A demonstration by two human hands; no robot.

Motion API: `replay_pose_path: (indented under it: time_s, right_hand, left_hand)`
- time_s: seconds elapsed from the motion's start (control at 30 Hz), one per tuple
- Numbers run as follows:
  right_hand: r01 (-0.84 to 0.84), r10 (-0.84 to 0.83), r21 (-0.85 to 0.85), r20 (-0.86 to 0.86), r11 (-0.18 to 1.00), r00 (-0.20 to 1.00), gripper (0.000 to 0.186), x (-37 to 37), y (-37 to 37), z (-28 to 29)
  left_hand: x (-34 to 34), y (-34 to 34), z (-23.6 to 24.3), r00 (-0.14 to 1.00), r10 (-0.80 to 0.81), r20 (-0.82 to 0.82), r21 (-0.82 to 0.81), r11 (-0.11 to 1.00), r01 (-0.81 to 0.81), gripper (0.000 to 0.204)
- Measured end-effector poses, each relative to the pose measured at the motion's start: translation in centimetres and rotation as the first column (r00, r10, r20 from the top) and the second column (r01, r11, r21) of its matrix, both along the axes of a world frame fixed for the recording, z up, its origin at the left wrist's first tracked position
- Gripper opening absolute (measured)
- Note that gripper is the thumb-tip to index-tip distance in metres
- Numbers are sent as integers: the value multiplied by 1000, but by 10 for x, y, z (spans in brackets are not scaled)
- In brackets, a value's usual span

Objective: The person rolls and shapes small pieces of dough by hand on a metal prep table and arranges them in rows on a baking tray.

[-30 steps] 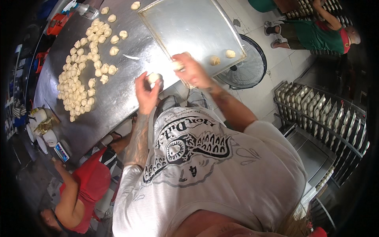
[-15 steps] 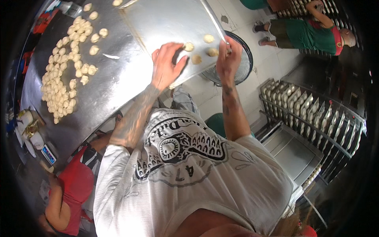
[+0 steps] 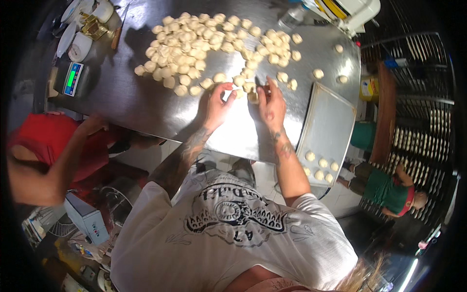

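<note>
In the head view, taken as a clock face, the left hand (image 3: pixel 219 108) is a little before 12 o'clock, above the bare metal table (image 3: pixel 233 131). Its thumb and fingers are curved and parted, and a dough ball (image 3: pixel 238 93) lies right at the thumb tip — whether it is gripped, I cannot tell. The right hand (image 3: pixel 272 108), toward 1 o'clock, has its fingers spread and looks free of any hold, with a second ball (image 3: pixel 253 98) just to the 9 o'clock side of its thumb. Both lie at the near edge of a big heap of dough balls (image 3: pixel 189 44), which fills the table from about 11 to 12 o'clock and thins out toward 1. A few loose balls (image 3: pixel 318 73) sit well apart toward 2 o'clock. The tray (image 3: pixel 325 117) lies near 3 o'clock, with six balls (image 3: pixel 322 163) grouped at its near end. A clear bottle (image 3: pixel 292 18) stands at 1 o'clock, and a scale (image 3: pixel 73 78) with a lit green display at 10. A person in red (image 3: pixel 44 141) is at 9 o'clock — another, in green (image 3: pixel 386 187), is between 3 and 4, beside racks (image 3: pixel 418 138) of dough.
</note>
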State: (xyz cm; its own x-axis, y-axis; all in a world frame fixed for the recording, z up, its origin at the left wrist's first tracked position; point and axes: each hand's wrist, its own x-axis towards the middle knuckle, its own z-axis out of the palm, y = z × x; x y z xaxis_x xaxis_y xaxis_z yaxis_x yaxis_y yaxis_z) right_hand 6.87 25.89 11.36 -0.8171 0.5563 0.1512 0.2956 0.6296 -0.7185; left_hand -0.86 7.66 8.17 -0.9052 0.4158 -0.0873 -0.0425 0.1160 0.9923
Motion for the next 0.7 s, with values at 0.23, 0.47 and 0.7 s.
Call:
replay_pose_path:
  time_s: [0.23,0.47,0.7]
  right_hand:
    - [-311,155,407,372,859,915,36,-182,5,14]
    - [-146,163,115,-158,983,974,28,-189,13,3]
    - [-4,16,-332,36,943,999,48,47,-53,-16]
  left_hand:
    - [-147,32,-3,648,-274,-711,-608,703,-369,41]
    - [-155,22,12,652,-52,-757,-192,970,-146,26]
    - [1,-126,-37,950,-177,-257,-508,861,23,41]
